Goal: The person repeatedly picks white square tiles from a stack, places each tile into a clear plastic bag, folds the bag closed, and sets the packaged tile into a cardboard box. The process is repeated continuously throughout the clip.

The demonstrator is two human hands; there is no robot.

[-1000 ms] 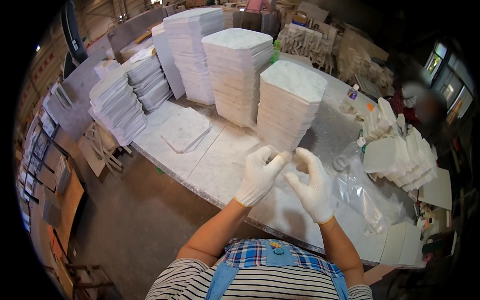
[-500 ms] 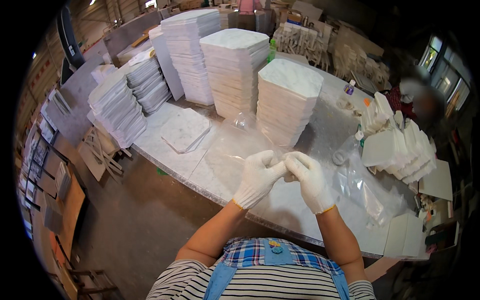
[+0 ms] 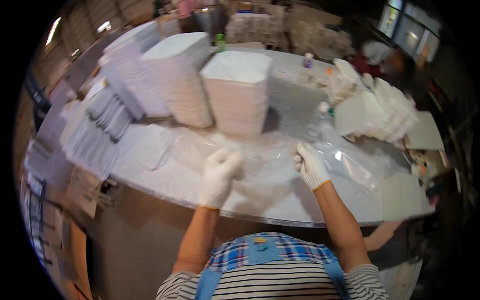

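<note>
Head view: white-gloved left hand (image 3: 219, 174) and right hand (image 3: 310, 164) each pinch an edge of a clear, crinkled thin plastic bag (image 3: 260, 160), stretched between them over the pale round worktop (image 3: 165, 175), just before a stack of white square trays (image 3: 239, 92).

On the tabletop (image 3: 280, 200), the plastic bag (image 3: 260, 155) lies near, stretched between the left hand (image 3: 218, 175) and right hand (image 3: 310, 165), with the tray stacks (image 3: 235, 92) far behind it, lower stacks (image 3: 100, 125) at left, and a tray pile (image 3: 375, 110) at right.
</note>
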